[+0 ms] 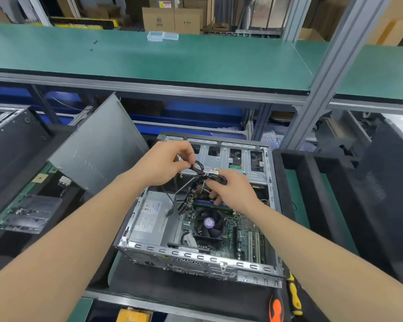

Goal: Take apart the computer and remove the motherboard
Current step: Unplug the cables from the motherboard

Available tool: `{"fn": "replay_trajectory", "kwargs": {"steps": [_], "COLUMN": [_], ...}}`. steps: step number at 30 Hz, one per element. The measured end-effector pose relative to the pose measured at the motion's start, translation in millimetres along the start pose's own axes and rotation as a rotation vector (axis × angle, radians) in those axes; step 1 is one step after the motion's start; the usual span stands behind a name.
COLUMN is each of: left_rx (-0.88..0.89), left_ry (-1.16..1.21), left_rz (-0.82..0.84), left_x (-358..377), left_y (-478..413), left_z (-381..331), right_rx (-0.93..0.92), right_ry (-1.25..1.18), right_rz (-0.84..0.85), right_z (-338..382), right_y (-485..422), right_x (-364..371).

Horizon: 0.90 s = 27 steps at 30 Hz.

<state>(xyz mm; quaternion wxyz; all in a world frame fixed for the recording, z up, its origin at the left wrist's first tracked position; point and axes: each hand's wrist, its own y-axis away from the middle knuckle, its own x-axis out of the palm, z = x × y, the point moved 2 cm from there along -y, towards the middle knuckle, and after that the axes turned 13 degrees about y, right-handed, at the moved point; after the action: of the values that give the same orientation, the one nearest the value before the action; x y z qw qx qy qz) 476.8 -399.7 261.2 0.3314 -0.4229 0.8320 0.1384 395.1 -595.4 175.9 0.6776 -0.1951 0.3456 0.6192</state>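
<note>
Pinching the tied cable bundle (205,174) over the open computer case (196,254), the left hand (165,163) is gripping its 10 o'clock end while the right hand (233,194) is curling round its 4 o'clock end. The motherboard (242,231) is lying screwed inside the case, at 5 o'clock from the bundle — a hard tug is risking torn connectors.

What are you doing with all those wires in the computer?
A person is taking a computer apart. The computer case lies open on the bench, and its side panel leans nearby. The left hand and right hand both hold a cable bundle above the inside. The motherboard, with its fan, is not out yet. It sits beside the silver power supply.
</note>
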Motion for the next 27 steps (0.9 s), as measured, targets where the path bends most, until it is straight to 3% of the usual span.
{"fn": "replay_trajectory", "kwargs": {"steps": [7, 13, 15, 20, 25, 27], "left_rx": [-0.13, -0.266, -0.253, -0.067, 0.33, 0.349], "left_ry": [-0.159, -0.334, -0.358, -0.761, -0.441, -0.168], "left_rz": [-0.075, 0.09, 0.078, 0.002, 0.063, 0.113], "left_x": [-13, -23, -21, -10, 26, 46], "left_y": [3, 10, 14, 15, 26, 33], "left_z": [29, 48, 49, 32, -6, -22], "right_rx": [0.083, 0.159, 0.168, 0.188, 0.197, 0.209], "right_ry": [-0.073, -0.027, -0.006, 0.007, 0.023, 0.021], "right_rz": [-0.073, -0.129, -0.134, -0.112, -0.17, -0.212], "right_z": [-14, -19, -17, -9, 0, 1], "right_y": [6, 15, 19, 31, 52, 65], "right_x": [-11, -18, -18, -19, -25, -30]}}
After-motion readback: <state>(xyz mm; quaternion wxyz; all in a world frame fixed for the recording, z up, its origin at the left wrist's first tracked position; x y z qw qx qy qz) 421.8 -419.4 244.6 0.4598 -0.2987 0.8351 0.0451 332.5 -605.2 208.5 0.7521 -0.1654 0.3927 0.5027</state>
